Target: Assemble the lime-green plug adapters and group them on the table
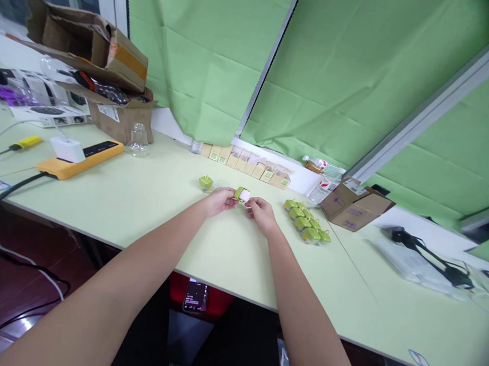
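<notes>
Over the middle of the table my left hand [222,200] is closed on a small green lid [239,192], gripping it by its left side. A rounded pinkish-white piece [245,195] shows at the lid's right side. My right hand [262,212] is pinched just beside this piece; what lies between its fingertips is too small to make out. Behind my left hand stands a small clear container with a green lid [205,182], and a clear empty-looking cup [222,184] beside it. Several similar green-lidded containers [304,218] stand grouped to the right of my right hand.
A row of small cardboard boxes [247,163] lines the back edge. At right are plastic bottles [324,187] and a carton [352,204]. On the left lie an orange power strip [81,160], a clear jar [138,139], a yellow-handled screwdriver [26,143] and stacked cartons [120,116].
</notes>
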The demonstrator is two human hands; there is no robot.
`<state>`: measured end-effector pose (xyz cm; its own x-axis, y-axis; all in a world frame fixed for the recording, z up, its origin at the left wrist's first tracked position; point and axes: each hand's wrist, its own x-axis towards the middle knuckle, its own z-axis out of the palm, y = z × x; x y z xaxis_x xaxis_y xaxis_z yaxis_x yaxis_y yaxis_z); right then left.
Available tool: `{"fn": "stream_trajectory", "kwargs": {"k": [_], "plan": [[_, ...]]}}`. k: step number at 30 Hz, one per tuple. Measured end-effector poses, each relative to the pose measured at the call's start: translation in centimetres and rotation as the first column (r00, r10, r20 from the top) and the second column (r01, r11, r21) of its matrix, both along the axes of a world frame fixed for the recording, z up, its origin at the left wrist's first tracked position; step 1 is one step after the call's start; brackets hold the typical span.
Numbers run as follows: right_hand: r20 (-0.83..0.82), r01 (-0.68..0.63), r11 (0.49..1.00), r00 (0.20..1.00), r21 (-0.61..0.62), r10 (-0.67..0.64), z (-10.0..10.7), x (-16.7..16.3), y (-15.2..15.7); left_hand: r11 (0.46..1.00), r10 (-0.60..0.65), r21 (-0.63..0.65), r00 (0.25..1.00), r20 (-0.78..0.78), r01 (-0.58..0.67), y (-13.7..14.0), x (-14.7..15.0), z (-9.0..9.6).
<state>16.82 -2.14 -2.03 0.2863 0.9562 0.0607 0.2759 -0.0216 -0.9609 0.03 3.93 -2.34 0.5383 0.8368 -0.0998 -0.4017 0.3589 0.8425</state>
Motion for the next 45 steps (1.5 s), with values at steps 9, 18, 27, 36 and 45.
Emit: {"fn": "stream_trajectory", "kwargs": {"k": [9,18,27,36,45], "plan": [[-0.063,-0.001,1.000,0.998,-0.011,0.000,0.7,-0.3,-0.5,1.000,0.026,-0.013,1.000,0.000,-0.026,-0.1,0.0,0.2],[-0.170,-0.153,0.986,0.972,0.065,0.162,1.5,-1.0,-1.1,0.994,0.098,0.046,0.995,-0.013,-0.098,-0.4,0.4,0.2],[-0.029,0.073,0.996,0.997,0.043,-0.072,1.2,0.6,-0.9,0.999,-0.013,0.043,0.997,0.075,0.010,-0.4,-0.5,0.4],[-0.080,-0.142,0.985,0.985,0.097,0.150,2.0,-1.3,-1.4,0.888,0.231,0.446,0.947,-0.224,-0.111,-0.1,0.5,-0.6],[-0.211,-0.136,0.989,0.967,0.060,0.146,1.2,-0.7,-0.9,0.646,0.472,0.753,0.842,-0.261,-0.128,-0.6,0.2,-0.5]]}}
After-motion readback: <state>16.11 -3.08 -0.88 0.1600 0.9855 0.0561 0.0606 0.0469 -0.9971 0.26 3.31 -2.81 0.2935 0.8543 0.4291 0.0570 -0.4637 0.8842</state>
